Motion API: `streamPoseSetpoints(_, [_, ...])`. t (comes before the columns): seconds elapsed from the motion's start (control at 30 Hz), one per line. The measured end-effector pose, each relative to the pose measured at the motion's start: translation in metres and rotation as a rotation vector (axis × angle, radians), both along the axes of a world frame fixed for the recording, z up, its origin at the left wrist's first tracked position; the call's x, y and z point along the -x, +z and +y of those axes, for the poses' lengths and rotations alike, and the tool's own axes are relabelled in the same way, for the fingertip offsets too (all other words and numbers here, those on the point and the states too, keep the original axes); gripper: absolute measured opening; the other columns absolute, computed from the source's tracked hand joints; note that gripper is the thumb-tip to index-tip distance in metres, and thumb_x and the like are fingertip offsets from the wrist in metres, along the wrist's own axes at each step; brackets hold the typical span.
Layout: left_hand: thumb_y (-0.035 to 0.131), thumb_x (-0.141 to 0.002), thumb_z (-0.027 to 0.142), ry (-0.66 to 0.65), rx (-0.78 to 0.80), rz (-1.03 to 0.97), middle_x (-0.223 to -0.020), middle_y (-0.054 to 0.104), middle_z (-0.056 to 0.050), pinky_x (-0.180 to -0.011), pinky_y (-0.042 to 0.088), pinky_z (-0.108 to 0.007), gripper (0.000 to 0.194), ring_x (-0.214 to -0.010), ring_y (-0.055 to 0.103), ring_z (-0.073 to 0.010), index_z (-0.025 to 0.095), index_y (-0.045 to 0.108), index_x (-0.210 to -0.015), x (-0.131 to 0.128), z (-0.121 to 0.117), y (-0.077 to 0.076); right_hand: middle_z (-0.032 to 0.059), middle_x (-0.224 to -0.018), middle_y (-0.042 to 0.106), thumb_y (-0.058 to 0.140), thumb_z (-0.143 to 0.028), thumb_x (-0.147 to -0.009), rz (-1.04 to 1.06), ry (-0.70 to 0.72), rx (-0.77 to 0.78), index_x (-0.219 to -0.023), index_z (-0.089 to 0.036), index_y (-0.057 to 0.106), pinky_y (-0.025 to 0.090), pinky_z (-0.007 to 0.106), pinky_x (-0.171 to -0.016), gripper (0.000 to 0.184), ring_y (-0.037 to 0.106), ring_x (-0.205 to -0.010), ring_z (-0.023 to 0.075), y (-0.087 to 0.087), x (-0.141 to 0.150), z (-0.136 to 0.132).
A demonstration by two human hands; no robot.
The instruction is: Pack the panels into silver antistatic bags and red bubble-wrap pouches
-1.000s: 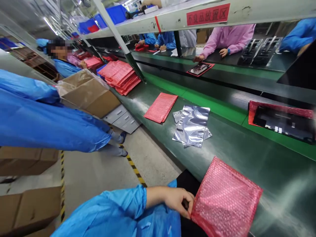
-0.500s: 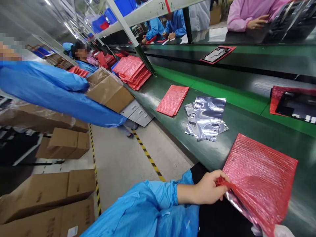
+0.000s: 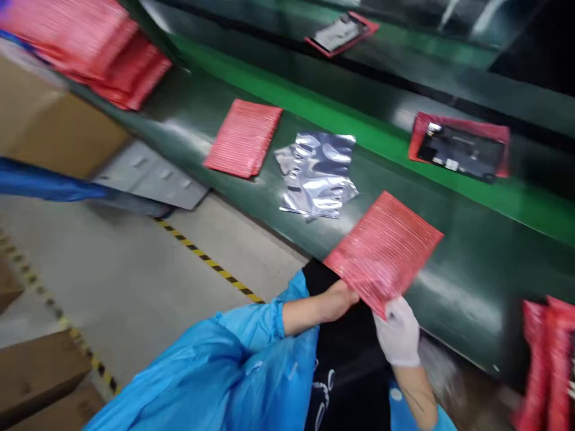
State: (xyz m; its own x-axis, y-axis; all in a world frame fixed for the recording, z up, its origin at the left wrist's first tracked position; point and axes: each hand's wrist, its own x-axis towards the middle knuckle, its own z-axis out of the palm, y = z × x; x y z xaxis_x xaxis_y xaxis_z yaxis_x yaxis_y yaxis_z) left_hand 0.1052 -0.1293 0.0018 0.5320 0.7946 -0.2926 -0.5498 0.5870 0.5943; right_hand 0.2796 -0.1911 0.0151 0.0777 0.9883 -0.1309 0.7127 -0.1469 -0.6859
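1. Rectangular red bubble-wrap pouch (image 3: pixel 387 246) is positioned fwd of both hands, over edge of flat dark-green bench (image 3: pixel 476 269)
2. Near short edge is gripped at 2 pts: toward mid-edge by bare L hand (image 3: pixel 338 301), at R corner by white-gloved R hand (image 3: pixel 399 332)
3. Long axis is angled away from hands, slanted to R; neither hand is nearer, pouch being contacted by both
4. Glossy silver flat packets (image 3: pixel 321 173) are overlapped at an angle, beyond pouch to L

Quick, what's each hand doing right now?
Left hand: closed, holding the red bag by its edge.
Right hand, gloved: closed, holding the same bag.
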Motion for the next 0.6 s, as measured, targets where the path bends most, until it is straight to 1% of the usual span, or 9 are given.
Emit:
streamPoseSetpoints(0.07, [0.096, -0.066, 0.075, 0.061, -0.010, 0.171, -0.129, 0.077, -0.015, -0.121, 0.047, -0.054, 0.078, -0.131, 0.066, -0.0386, 0.017, 0.077, -0.115, 0.000, 0.007, -0.002, 0.0072, -0.066, 0.058, 0.053, -0.035, -0.104, -0.062, 0.083, -0.095, -0.057, -0.028, 0.043, 0.053, 0.039, -0.072, 0.048, 0.062, -0.069, 0.0251, -0.002, 0.005, 0.006])
streamPoseSetpoints(0.13, [0.092, -0.074, 0.071, 0.161, 0.009, 0.388, -0.127, 0.078, -0.013, -0.122, 0.046, -0.053, 0.069, -0.129, 0.067, -0.0363, 0.017, 0.077, -0.115, 0.002, 0.020, -0.006, 0.0060, -0.069, 0.061, 0.057, -0.031, -0.103, -0.054, 0.208, -0.171, -0.062, -0.026, 0.049, 0.051, 0.035, -0.069, 0.042, 0.063, -0.069, 0.0233, 0.000, 0.005, 0.012])
streamPoseSetpoints(0.2, [0.089, -0.080, 0.065, 0.240, 0.010, 0.527, -0.124, 0.078, -0.012, -0.118, 0.049, -0.051, 0.061, -0.125, 0.069, -0.0347, 0.016, 0.077, -0.114, 0.007, 0.035, -0.006, 0.0076, -0.080, 0.071, 0.063, -0.032, -0.102, 0.004, 0.271, -0.203, -0.070, -0.025, 0.057, 0.054, 0.035, -0.072, 0.033, 0.069, -0.076, 0.0240, 0.006, -0.002, 0.018])
streamPoseSetpoints(0.27, [0.089, -0.079, 0.059, 0.287, -0.004, 0.558, -0.120, 0.079, -0.011, -0.111, 0.055, -0.048, 0.056, -0.117, 0.072, -0.0332, 0.015, 0.077, -0.112, 0.016, 0.051, -0.002, 0.0105, -0.100, 0.079, 0.064, -0.035, -0.102, 0.037, 0.217, -0.205, -0.078, -0.024, 0.062, 0.058, 0.035, -0.075, 0.027, 0.074, -0.083, 0.0242, 0.010, -0.018, 0.023])
streamPoseSetpoints(0.33, [0.091, -0.076, 0.054, 0.386, -0.020, 0.546, -0.115, 0.080, -0.010, -0.103, 0.059, -0.045, 0.054, -0.109, 0.074, -0.0308, 0.015, 0.076, -0.110, 0.031, 0.073, 0.006, 0.0117, -0.111, 0.080, 0.060, -0.040, -0.103, 0.003, 0.070, -0.199, -0.077, -0.024, 0.063, 0.059, 0.034, -0.072, 0.031, 0.075, -0.079, 0.0228, 0.008, -0.040, 0.030])
streamPoseSetpoints(0.4, [0.091, -0.077, 0.047, 0.567, -0.039, 0.508, -0.116, 0.079, -0.010, -0.100, 0.061, -0.043, 0.053, -0.107, 0.075, -0.0288, 0.016, 0.074, -0.116, 0.054, 0.102, 0.019, 0.0120, -0.108, 0.081, 0.059, -0.052, -0.102, -0.061, -0.067, -0.193, -0.074, -0.025, 0.064, 0.060, 0.035, -0.069, 0.039, 0.074, -0.074, 0.0238, 0.000, -0.064, 0.038])
streamPoseSetpoints(0.5, [0.083, -0.080, 0.030, 0.930, -0.088, 0.459, -0.121, 0.078, -0.009, -0.098, 0.063, -0.039, 0.045, -0.107, 0.075, -0.0246, 0.015, 0.070, -0.120, 0.107, 0.160, 0.042, 0.0114, -0.096, 0.082, 0.055, -0.066, -0.098, -0.076, -0.221, -0.186, -0.078, -0.024, 0.072, 0.061, 0.037, -0.068, 0.050, 0.076, -0.073, 0.0265, -0.016, -0.090, 0.047])
streamPoseSetpoints(0.57, [0.071, -0.080, 0.017, 1.153, -0.141, 0.516, -0.111, 0.077, -0.007, -0.096, 0.063, -0.034, 0.033, -0.101, 0.074, -0.0204, 0.014, 0.068, -0.113, 0.152, 0.203, 0.053, 0.0099, -0.090, 0.082, 0.053, -0.067, -0.099, -0.049, -0.259, -0.203, -0.084, -0.022, 0.077, 0.061, 0.036, -0.067, 0.053, 0.075, -0.067, 0.0249, -0.024, -0.097, 0.048])
streamPoseSetpoints(0.6, [0.065, -0.081, 0.013, 1.236, -0.161, 0.586, -0.106, 0.076, -0.006, -0.095, 0.062, -0.031, 0.030, -0.100, 0.074, -0.0186, 0.014, 0.065, -0.111, 0.175, 0.224, 0.057, 0.0092, -0.089, 0.081, 0.053, -0.065, -0.101, -0.052, -0.252, -0.227, -0.085, -0.022, 0.077, 0.061, 0.035, -0.068, 0.053, 0.075, -0.067, 0.0242, -0.027, -0.098, 0.047])
